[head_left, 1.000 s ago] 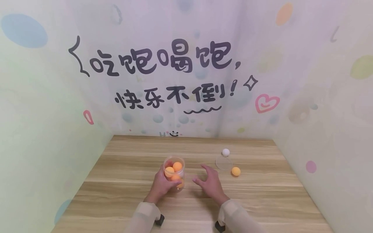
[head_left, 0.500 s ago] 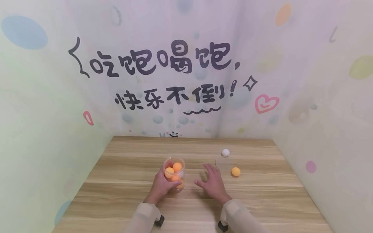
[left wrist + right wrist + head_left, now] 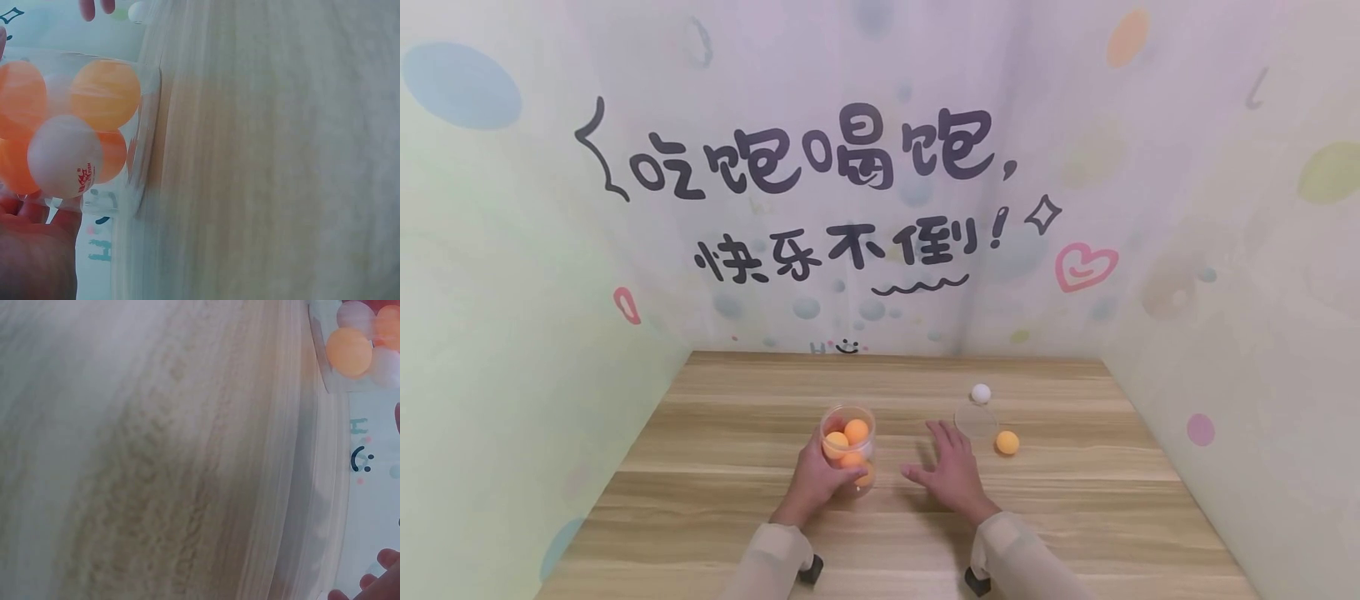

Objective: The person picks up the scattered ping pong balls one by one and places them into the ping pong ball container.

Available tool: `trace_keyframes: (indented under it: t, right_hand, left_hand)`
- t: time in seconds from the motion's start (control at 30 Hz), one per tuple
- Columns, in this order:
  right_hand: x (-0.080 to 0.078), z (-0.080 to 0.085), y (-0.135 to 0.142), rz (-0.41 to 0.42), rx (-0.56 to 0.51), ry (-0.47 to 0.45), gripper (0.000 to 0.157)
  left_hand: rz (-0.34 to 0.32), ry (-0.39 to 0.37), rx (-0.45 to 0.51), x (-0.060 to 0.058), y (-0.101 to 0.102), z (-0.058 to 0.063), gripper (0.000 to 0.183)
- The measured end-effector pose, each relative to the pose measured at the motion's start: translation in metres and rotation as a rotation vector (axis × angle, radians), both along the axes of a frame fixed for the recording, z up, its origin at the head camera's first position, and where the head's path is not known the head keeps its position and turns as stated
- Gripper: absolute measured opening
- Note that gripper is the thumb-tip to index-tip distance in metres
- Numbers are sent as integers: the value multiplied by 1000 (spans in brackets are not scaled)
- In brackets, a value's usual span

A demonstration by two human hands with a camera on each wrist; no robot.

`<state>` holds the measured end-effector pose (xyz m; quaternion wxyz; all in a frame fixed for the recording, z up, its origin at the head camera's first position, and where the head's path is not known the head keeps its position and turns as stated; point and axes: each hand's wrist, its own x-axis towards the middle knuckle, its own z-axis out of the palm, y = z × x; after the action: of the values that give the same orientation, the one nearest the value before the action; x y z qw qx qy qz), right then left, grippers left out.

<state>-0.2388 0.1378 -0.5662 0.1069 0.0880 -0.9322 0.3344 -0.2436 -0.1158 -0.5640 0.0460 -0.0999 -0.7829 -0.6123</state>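
Note:
My left hand [image 3: 814, 479] grips a clear plastic jar [image 3: 872, 454] from its left side, thumb across the front. The open-topped jar stands upright on the table with orange and white ping-pong balls inside. Through its wall in the left wrist view, a white ball [image 3: 65, 156] shows red printing among orange ones. My right hand [image 3: 953, 475] hovers low to the right of the jar, fingers spread and holding nothing. Beyond its fingertips lies a clear round lid [image 3: 976, 422]. A loose white ball [image 3: 981, 393] sits behind the lid, and a loose orange ball [image 3: 1007, 442] at its right.
The wood-grain table [image 3: 737, 392] runs back to a patterned wall [image 3: 880, 317] with dark lettering. Side walls [image 3: 512, 350] flank the table at left and right.
My right hand has shifted slightly right, away from the jar, and its fingers have spread a little. The left hand, jar, lid and loose balls stay in place.

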Motion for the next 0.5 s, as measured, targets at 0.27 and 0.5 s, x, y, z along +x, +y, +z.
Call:
trace_keyframes:
  t: [0.27, 0.5]
  right_hand:
    - [0, -4, 2, 4, 71, 79, 87]
    - [-2, -8, 3, -18, 111, 63, 91]
  left_hand:
    - [0, -5, -9, 0, 0, 0, 95]
    - [-1, -6, -4, 0, -1, 1, 94]
